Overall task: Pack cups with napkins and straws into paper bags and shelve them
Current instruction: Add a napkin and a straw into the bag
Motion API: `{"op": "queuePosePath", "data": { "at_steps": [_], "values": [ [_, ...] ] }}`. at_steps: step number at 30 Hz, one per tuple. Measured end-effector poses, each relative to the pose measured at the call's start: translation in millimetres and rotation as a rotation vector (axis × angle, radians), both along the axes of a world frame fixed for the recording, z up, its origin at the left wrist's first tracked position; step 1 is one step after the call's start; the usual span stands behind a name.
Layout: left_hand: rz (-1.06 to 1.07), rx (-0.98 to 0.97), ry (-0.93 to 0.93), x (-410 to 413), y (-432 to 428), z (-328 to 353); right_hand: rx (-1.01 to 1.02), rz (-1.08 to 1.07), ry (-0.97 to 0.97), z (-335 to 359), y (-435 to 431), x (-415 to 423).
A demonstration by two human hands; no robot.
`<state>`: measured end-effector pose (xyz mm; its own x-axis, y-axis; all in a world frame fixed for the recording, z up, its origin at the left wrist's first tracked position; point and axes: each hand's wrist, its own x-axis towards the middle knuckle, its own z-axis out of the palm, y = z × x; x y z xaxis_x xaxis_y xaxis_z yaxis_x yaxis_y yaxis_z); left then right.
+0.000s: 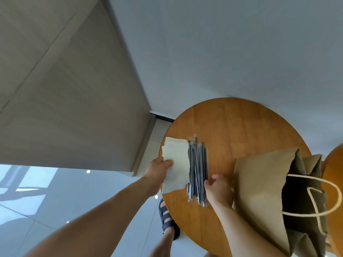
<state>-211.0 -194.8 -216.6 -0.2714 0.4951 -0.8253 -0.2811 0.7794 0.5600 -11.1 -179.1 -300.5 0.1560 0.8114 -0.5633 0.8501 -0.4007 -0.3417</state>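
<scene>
The left hand (pixel 159 169) pinches the napkins (pixel 176 164) at their near-left edge, with the thumb on top and the fingers tucked underneath. From that grip the pale sheets spread away and to the right, and their far corner hangs past the rim of the round wooden table (pixel 241 127).

Just right of the pinched napkins, touching their right edge, lies a bundle of dark straws (pixel 197 169) in clear wrappers, with the ends pointing toward and away from the person. The right hand (pixel 219 190) sits at the bundle's near-right corner. Its fingers are curled against the outer straws and the thumb is raised above them, but whether it actually holds a straw cannot be told.

Directly right of that hand, touching the wrist, a brown paper bag (pixel 259 182) lies on its side on the table. Its open mouth faces right, away from both hands, and the inside is too dark to make out. Two pale rope handles (pixel 324 201) loop out of the opening. Beyond them is the edge of a second wooden table (pixel 334 173).

Below the left forearm, a foot in a dark sandal (pixel 167 219) stands on the glossy floor beside the table.
</scene>
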Motion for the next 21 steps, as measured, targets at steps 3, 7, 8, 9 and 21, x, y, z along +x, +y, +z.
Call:
{"op": "queuePosePath", "data": {
  "at_steps": [3,7,8,9,21],
  "values": [
    [-0.013,-0.002,0.004,3,-3,-2,-0.037,0.038,-0.026,-6,-2,-1],
    [-0.051,-0.012,0.035,6,-4,-3,-0.079,0.017,-0.014,-5,3,-3],
    [-0.054,-0.015,0.043,6,-3,-3,-0.09,0.014,-0.003,-4,4,-3],
    [-0.057,-0.015,0.045,7,-3,-3,-0.094,0.01,0.011,-4,6,-4],
    [-0.107,0.077,0.118,19,17,46,0.188,-0.073,0.476,86,-3,-17]
  ]
}}
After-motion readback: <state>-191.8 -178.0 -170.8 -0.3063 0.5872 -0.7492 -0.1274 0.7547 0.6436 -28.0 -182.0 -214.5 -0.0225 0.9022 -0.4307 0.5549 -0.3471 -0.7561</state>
